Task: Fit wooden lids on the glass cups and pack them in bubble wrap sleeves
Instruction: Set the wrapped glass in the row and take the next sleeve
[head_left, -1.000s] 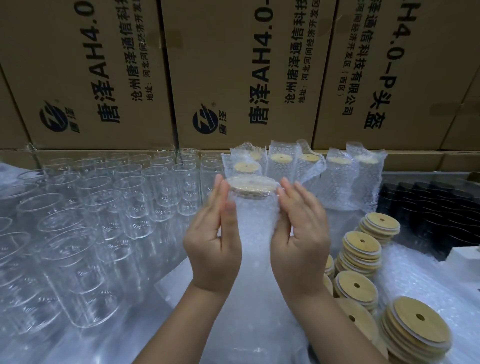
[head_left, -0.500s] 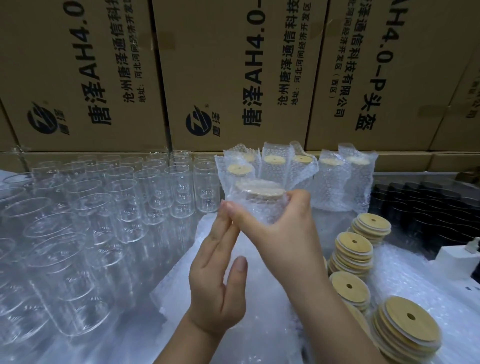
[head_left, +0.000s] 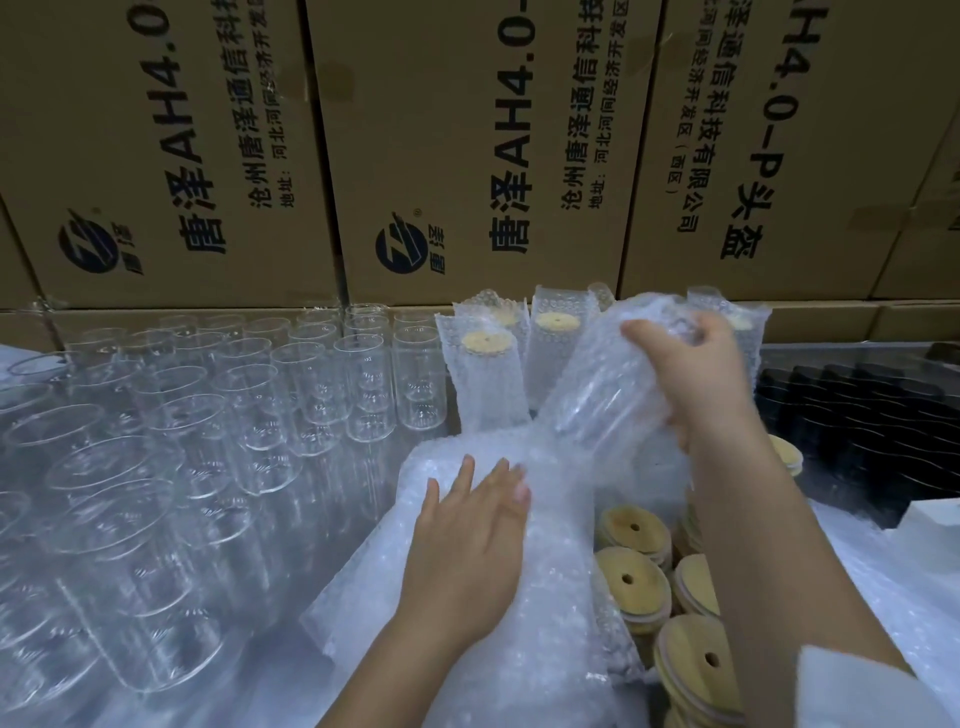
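A right hand (head_left: 711, 384) curls around a sleeved cup (head_left: 613, 384), tilted beside the row of packed cups (head_left: 488, 374), apparently to stand it among them. The left hand (head_left: 467, 551), fingers straight, rests on the stack of sleeves (head_left: 550, 597) (likely steadying it), with lids (head_left: 631, 587) alongside.

Clear glass cups (head_left: 291, 395) | pale tan wooden lids (head_left: 631, 582) | clear dimpled bubble wrap (head_left: 550, 545) | brown cardboard boxes (head_left: 467, 130), dark lettering
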